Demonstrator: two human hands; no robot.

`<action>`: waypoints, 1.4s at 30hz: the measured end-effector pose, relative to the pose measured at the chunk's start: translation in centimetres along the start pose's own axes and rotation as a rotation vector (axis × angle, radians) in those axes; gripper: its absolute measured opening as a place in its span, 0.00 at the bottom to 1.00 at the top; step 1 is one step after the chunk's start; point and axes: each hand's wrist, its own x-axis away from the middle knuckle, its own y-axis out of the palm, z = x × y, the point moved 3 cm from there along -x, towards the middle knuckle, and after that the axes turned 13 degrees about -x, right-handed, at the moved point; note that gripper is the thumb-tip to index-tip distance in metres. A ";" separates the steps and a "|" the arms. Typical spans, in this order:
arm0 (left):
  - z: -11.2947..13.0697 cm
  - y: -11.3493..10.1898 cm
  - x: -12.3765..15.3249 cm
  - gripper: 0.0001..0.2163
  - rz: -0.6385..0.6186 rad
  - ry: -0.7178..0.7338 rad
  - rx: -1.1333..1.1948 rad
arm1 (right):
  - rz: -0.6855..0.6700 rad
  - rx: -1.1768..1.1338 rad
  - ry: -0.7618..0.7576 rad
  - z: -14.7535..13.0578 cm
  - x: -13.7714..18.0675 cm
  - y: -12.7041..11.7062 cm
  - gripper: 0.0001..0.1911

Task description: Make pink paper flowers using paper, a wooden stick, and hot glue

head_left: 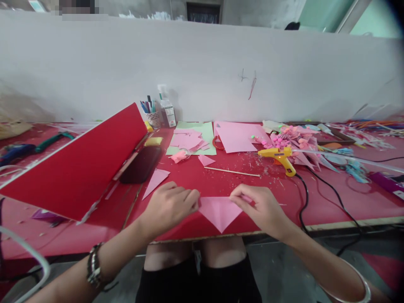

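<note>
A folded piece of pink paper [220, 212], shaped like a triangle with its point toward me, lies at the table's front edge. My left hand [172, 204] is closed on its left corner, the fingers curled. On the right corner, my right hand [260, 206] pinches the paper between thumb and forefinger. A faint crease runs down the paper's middle. Just beyond my left hand lies a pink paper triangle [156, 182]. Farther back are a smaller pink folded piece [206, 160] and a thin wooden stick [232, 171].
A yellow glue gun [280, 158] with a black cord lies right, before a pile of pink paper pieces [304, 145]. A red board [85, 168] leans at left beside a dark phone [141, 165]. Pink sheets [238, 136], a pen cup [153, 119] and a bottle [168, 110] stand behind.
</note>
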 end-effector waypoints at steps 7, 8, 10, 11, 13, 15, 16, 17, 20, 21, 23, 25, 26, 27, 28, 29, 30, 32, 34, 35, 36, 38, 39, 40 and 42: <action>-3.2 1.0 0.2 0.08 -0.235 -0.314 0.314 | 0.011 0.021 0.011 0.9 -0.5 -0.4 0.09; -2.6 0.7 -0.4 0.08 -0.246 -0.251 0.385 | -0.014 0.012 -0.004 0.7 -0.7 -0.2 0.09; -1.3 0.4 -1.5 0.09 -0.296 -0.148 0.417 | -0.048 0.004 -0.040 0.3 -1.3 0.1 0.09; -0.9 0.4 -1.8 0.10 -0.326 -0.124 0.394 | -0.055 0.011 -0.057 0.2 -1.5 0.1 0.09; -0.5 0.7 -1.9 0.14 -0.360 -0.088 0.370 | -0.069 0.066 -0.083 0.3 -2.0 -0.1 0.09; -0.5 1.1 -1.6 0.15 -0.352 -0.076 0.380 | -0.088 0.185 -0.119 0.6 -2.2 -0.3 0.09; -0.5 1.2 -1.4 0.15 -0.341 -0.077 0.392 | -0.100 0.258 -0.146 0.7 -2.4 -0.2 0.09; -0.5 1.3 -1.3 0.15 -0.331 -0.081 0.403 | -0.112 0.331 -0.180 0.7 -2.4 -0.1 0.09; -0.2 1.2 -1.4 0.15 -0.316 -0.102 0.413 | -0.158 0.481 -0.301 0.3 -2.7 1.2 0.10; 0.0 1.0 -1.7 0.15 -0.319 -0.107 0.425 | -0.170 0.501 -0.331 0.0 -2.9 1.8 0.10; 0.3 0.6 -2.2 0.15 -0.341 -0.121 0.490 | -0.169 0.505 -0.367 -0.4 -3.1 2.6 0.09; 0.5 0.2 -2.6 0.15 -0.374 -0.134 0.605 | -0.135 0.480 -0.382 -0.5 -3.3 2.9 0.08; 0.5 0.1 -2.6 0.15 -0.388 -0.141 0.664 | -0.114 0.464 -0.386 -0.4 -3.3 2.8 0.07; 0.4 -0.1 -2.6 0.15 -0.401 -0.147 0.717 | -0.092 0.449 -0.388 -0.1 -3.2 2.6 0.07; 0.2 -0.1 -2.5 0.16 -0.411 -0.154 0.758 | -0.072 0.434 -0.386 0.2 -3.1 2.3 0.07; 0.0 -0.1 -2.3 0.16 -0.421 -0.161 0.791 | -0.053 0.420 -0.378 0.7 -3.0 1.8 0.07; -0.3 0.0 -2.0 0.17 -0.431 -0.172 0.814 | -0.037 0.406 -0.364 1.3 -2.8 1.3 0.07; -1.1 0.3 -1.3 0.18 -0.447 -0.206 0.843 | -0.009 0.377 -0.314 2.6 -2.5 0.1 0.06; -2.1 0.7 -0.7 0.17 -0.461 -0.247 0.861 | 0.032 0.351 -0.242 3.8 -2.3 -1.1 0.06; -2.5 0.9 -0.5 0.17 -0.467 -0.263 0.864 | 0.061 0.336 -0.210 4.1 -2.3 -1.6 0.06; -2.7 1.1 -0.4 0.17 -0.471 -0.267 0.862 | 0.097 0.318 -0.188 4.3 -2.3 -2.0 0.07; -2.8 1.3 -0.6 0.17 -0.467 -0.252 0.842 | 0.155 0.269 -0.194 3.8 -2.5 -2.2 0.06; -2.7 1.3 -0.9 0.17 -0.458 -0.235 0.830 | 0.151 0.246 -0.216 3.3 -2.7 -2.0 0.06; -2.5 1.3 -1.3 0.17 -0.449 -0.215 0.815 | 0.114 0.232 -0.244 2.7 -3.0 -1.5 0.05; -1.9 1.2 -2.1 0.15 -0.427 -0.165 0.754 | -0.067 0.249 -0.268 1.8 -3.5 -0.1 0.06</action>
